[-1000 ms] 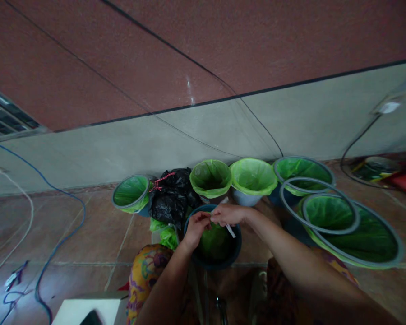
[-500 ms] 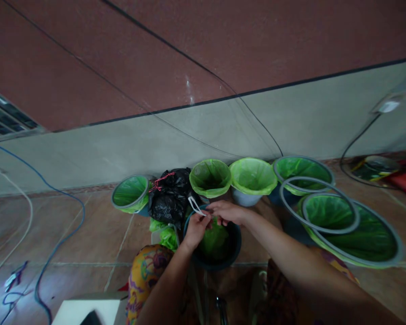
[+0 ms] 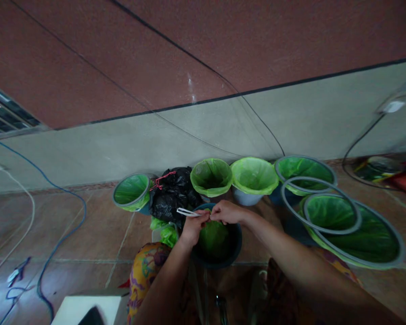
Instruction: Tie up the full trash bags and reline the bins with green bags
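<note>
From my remote view, my left hand [image 3: 193, 227] and right hand [image 3: 225, 212] meet over the dark bucket [image 3: 235, 246] on the tiled floor [image 3: 98, 234], both pinched shut on a thin white strip [image 3: 186, 212] whose free end pokes out to the left, right above the green liner [image 3: 212, 239] bunched inside that bucket. My worry is the grip: the strip is slim and held only at fingertips, so I judge it could slip free and drop into the liner or onto the floor. The liner's edge looks loosely gathered, and a tug could pull it off the rim. The black bag [image 3: 171, 194] sits just beside the left hand, and the lined bins [image 3: 253, 176] crowd close behind, so a wide elbow swing might knock one. I can read no brand, label or writing anywhere here.
</note>
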A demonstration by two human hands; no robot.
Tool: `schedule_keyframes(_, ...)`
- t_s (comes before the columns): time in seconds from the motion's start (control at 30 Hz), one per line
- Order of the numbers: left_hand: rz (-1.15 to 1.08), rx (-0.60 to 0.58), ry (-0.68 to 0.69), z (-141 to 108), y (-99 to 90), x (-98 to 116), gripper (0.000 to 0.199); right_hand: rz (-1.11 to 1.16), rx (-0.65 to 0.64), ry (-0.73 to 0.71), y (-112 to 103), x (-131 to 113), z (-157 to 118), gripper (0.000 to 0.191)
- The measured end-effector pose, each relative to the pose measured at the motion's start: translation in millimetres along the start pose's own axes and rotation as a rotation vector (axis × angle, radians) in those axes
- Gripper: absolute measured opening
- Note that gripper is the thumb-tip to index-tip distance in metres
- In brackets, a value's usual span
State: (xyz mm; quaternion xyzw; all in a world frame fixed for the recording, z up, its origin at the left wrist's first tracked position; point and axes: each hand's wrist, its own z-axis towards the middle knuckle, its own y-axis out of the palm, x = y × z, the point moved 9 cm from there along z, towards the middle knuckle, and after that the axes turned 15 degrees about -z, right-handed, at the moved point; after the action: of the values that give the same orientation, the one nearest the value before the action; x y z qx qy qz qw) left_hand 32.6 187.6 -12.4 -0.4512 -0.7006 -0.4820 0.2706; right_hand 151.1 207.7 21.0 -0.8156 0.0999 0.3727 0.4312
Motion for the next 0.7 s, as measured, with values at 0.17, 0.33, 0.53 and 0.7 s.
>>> schedule_keyframes(0.17, 0.22, -0.06, 0.187, -0.2, 5.1, 12.4, 0.01, -0.142, -0.06, 0.086, 4.4, 8.4, -2.1, 0.016)
schedule_keyframes(0.33, 0.401, -0.127, 0.322, -2.1, 14.4, 20.4, 0.001, -0.272, 0.112, 0.073, -15.5, -3.5, -4.7, 0.02)
schedule_keyframes(0.53, 0.45, -0.048, 0.432, -7.7, 14.3, 32.9, 0.014, -0.162, 0.098, 0.024, -6.3, -13.6, -1.6, 0.02)
schedule_keyframes(0.7, 0.388, -0.015, 0.456, -15.5, 14.5, 33.7, 0.012, 0.012, 0.055, 0.054, 6.4, -6.1, 4.5, 0.021)
